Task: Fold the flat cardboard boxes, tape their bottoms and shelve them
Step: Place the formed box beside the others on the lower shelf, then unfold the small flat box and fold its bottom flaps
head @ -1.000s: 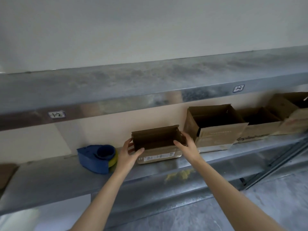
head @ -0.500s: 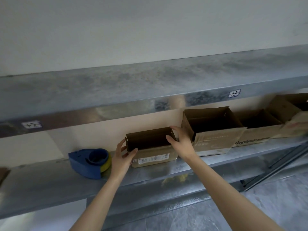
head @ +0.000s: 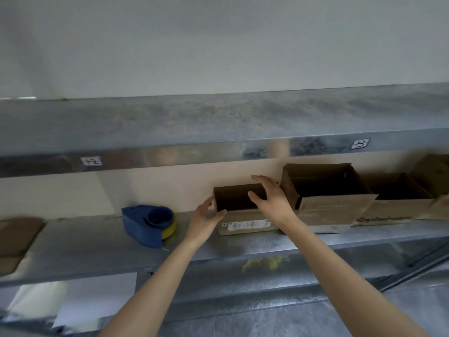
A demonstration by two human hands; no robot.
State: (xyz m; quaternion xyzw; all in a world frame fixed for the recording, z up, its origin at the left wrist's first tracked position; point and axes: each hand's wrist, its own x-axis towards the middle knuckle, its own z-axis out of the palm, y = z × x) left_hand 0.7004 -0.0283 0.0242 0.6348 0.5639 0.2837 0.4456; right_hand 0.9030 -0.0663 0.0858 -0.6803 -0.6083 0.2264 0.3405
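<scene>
A small open-topped cardboard box [head: 245,224] with a white label on its front stands on the metal shelf [head: 97,249]. My left hand [head: 206,218] grips its left end, thumb on the front rim. My right hand [head: 273,203] covers its right end, thumb over the opening and fingers spread along the right wall. The box's right side sits against a larger open box [head: 335,210]. A blue tape dispenser [head: 148,222] with a yellow roll lies on the shelf to the left of my left hand.
Two more open boxes [head: 398,212] stand further right along the shelf. A flat brown cardboard piece [head: 17,237] lies at the far left. An upper metal shelf [head: 218,122] with small labels overhangs closely. Grey floor lies below right.
Both hands have slid the small box to the right, away from the tape dispenser, until it meets the larger box. My right hand's fingers have spread wider.
</scene>
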